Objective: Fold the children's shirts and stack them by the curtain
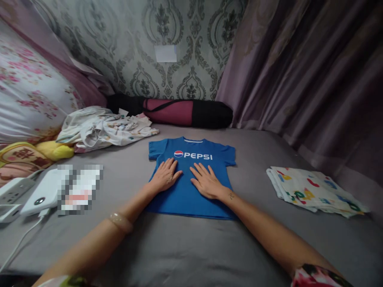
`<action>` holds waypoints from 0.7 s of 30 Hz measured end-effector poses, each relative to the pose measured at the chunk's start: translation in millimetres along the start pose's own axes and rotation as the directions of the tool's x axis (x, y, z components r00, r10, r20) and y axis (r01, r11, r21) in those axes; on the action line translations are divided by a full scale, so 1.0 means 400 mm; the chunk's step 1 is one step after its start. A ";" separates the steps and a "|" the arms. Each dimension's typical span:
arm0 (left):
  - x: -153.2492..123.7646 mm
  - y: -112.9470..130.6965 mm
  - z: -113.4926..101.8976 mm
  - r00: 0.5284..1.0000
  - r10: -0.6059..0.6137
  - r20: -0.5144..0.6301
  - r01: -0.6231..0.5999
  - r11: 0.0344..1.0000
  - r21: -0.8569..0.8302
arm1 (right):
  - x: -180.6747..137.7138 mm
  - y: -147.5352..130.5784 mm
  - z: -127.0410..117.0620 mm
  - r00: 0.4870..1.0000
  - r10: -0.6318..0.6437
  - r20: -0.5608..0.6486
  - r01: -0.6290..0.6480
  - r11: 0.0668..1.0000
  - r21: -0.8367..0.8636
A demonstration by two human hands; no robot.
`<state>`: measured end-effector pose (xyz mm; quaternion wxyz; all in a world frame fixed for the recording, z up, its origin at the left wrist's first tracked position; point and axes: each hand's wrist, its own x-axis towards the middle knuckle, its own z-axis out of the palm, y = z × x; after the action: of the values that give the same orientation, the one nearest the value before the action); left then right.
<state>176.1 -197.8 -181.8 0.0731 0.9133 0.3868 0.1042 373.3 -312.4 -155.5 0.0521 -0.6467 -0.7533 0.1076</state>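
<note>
A blue short-sleeved T-shirt (185,199) with a white PEPSI print lies spread flat on the grey sheet (191,247), its neck pointing away from me. My left hand (166,175) rests flat on the left of its front, just under the round logo, fingers spread. On the right of the front lies my right hand (206,180), also flat with fingers apart, below the lettering. Both palms press on the cloth, and neither hand holds anything. Both sleeves of the shirt stretch outward.
A folded white cloth with colourful prints (314,189) lies to the right. Crumpled printed clothes (104,129) sit at the back left, before a maroon and black bag (173,112) along the wall. On the left are a white power bank (44,191), its cable and a power strip (14,190).
</note>
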 end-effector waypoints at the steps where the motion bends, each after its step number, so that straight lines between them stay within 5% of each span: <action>1: -0.003 -0.022 -0.003 1.000 -0.018 -0.009 0.018 1.000 0.014 | 0.001 0.023 -0.001 0.999 0.043 -0.016 -0.043 0.999 -0.009; 9: -0.015 -0.090 -0.023 0.996 -0.084 -0.020 0.086 0.993 0.081 | 0.021 0.187 -0.002 0.935 0.310 -0.173 -0.320 0.947 -0.033; 21: -0.030 -0.076 -0.025 0.999 -0.020 -0.029 0.024 0.985 0.173 | -0.037 0.165 -0.015 0.970 0.227 -0.088 -0.234 0.969 -0.085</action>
<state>144.5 -184.9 -180.2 -0.0108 0.9104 0.4055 0.0819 440.4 -317.1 -164.0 0.0379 -0.7353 -0.6747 0.0520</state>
